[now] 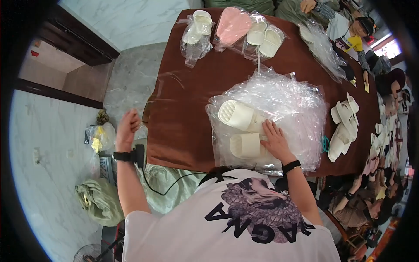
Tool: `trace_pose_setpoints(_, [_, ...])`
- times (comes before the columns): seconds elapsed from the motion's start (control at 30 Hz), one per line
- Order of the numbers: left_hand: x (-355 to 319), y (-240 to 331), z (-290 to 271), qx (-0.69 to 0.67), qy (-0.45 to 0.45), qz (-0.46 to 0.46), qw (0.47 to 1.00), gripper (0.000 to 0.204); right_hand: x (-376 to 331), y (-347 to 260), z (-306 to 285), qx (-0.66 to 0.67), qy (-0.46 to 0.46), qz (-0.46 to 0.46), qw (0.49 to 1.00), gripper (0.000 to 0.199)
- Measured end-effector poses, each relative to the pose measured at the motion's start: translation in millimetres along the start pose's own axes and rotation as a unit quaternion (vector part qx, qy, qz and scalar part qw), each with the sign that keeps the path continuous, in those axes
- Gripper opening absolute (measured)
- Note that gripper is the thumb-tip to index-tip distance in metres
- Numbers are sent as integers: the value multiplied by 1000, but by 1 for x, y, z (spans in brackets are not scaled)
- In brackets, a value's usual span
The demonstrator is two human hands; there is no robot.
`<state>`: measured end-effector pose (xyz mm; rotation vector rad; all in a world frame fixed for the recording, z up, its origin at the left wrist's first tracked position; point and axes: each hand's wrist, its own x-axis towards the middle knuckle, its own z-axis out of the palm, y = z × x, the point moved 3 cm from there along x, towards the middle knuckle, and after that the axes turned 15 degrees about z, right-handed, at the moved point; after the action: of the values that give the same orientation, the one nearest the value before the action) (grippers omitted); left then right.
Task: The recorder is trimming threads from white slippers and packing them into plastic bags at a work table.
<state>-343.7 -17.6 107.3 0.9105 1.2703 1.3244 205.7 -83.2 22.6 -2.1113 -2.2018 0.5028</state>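
Observation:
A pair of cream slippers lies on a stack of clear plastic bags (297,105), soles turned away from each other in look: the far slipper (233,114) shows a bumpy footbed, and the near slipper (245,146) lies beside it. My right hand (276,140) rests flat, fingers spread, over the right ends of both slippers and the plastic there. Off the table's left edge, my left hand (127,127) is raised with its fingers curled in. Whatever it may hold is hidden. Both wrists wear black bands, and a cable hangs from the left one.
On the brown-covered table (187,118), bagged white slippers (201,26), a pink bagged item (233,25) and more bagged cream slippers (264,38) line the far edge. Loose white slippers (344,129) are piled at right. Other people sit along the right side. A green sack (98,201) stands at left.

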Motion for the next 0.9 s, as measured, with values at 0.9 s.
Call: trace_pose_setpoints(0.9, [20,-52,179,333,-101,405,845,8,1,-61,-17,478,-189,247,821,41])
